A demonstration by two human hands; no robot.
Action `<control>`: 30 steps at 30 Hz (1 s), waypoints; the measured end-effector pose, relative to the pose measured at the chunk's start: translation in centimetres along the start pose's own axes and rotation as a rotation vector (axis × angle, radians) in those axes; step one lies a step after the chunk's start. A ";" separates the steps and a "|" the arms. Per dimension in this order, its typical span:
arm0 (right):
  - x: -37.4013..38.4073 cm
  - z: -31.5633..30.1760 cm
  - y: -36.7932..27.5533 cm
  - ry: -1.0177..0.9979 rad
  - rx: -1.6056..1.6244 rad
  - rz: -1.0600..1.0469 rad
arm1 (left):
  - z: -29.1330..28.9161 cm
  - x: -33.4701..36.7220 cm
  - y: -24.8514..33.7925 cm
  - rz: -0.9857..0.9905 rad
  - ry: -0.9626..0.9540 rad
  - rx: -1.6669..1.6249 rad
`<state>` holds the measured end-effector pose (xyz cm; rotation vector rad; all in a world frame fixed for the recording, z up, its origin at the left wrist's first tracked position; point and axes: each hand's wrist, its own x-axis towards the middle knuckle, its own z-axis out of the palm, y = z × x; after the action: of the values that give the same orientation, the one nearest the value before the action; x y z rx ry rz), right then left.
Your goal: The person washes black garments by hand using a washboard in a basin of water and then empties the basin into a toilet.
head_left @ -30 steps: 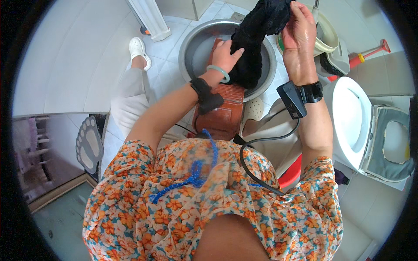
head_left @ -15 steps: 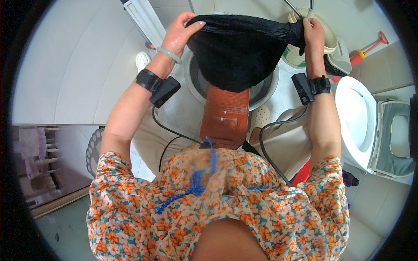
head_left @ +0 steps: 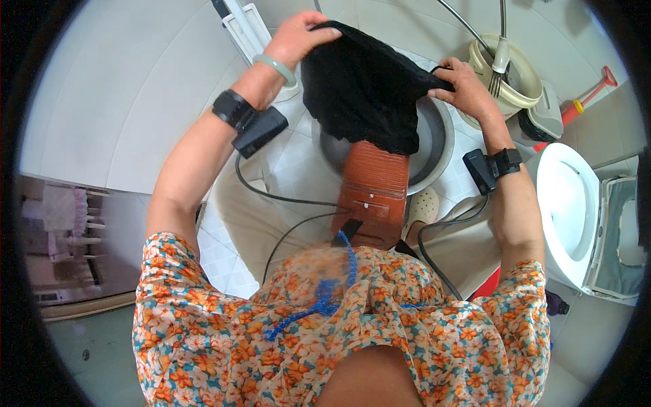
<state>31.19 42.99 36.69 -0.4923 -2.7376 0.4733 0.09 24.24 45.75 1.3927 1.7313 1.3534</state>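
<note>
I hold a black garment (head_left: 363, 88) up in the air, spread between both hands. My left hand (head_left: 295, 37) grips its upper left edge. My right hand (head_left: 468, 88) grips its right edge. The cloth hangs over a round metal basin (head_left: 437, 146) on the tiled floor. A brown ribbed washboard (head_left: 373, 190) leans from my lap into the basin, partly hidden by the garment. Both wrists wear black strapped devices with cables.
A cream plastic bucket (head_left: 519, 91) with a hose stands at the right of the basin. A white toilet (head_left: 573, 210) is at the far right, a red plunger (head_left: 586, 95) behind it. A white upright object (head_left: 247, 27) stands at the far left.
The garment was bunched over the basin in my hands; I have lifted it and stretched it open, with my left hand moving up and left.
</note>
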 end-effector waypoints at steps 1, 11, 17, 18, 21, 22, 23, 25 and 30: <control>-0.5 0.2 1.0 0.007 -0.153 -0.010 | 1.7 -0.6 0.5 -0.008 -0.110 -0.086; 1.2 5.2 -5.2 -0.214 0.814 0.056 | 10.2 -6.2 -4.7 -0.167 -0.420 -0.366; 1.1 3.0 -3.6 0.138 0.911 0.047 | 10.2 -8.6 -13.0 -0.041 -0.727 0.356; 1.1 2.4 -2.7 0.178 0.927 0.026 | 10.0 -9.9 -14.3 -0.075 -0.724 0.409; 0.9 0.5 -3.7 0.274 0.704 0.034 | 8.7 -12.2 -16.0 -0.170 -0.647 0.362; 0.8 1.2 -1.9 0.164 0.735 -0.001 | 7.9 -12.0 -16.2 0.027 -0.590 0.616; 0.3 1.2 -0.9 0.056 0.754 -0.031 | 7.6 -11.5 -16.3 0.239 -0.523 0.858; 0.1 1.1 -0.7 -0.040 0.526 -0.107 | 5.4 -10.7 -15.5 0.268 -0.355 0.934; -1.5 3.5 0.7 -0.161 0.287 -0.181 | -0.5 -9.1 -12.1 0.351 -0.182 1.101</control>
<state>31.46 42.16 32.96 -0.1371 -2.7648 0.8729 -2.19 16.04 33.19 2.3681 2.2659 0.2794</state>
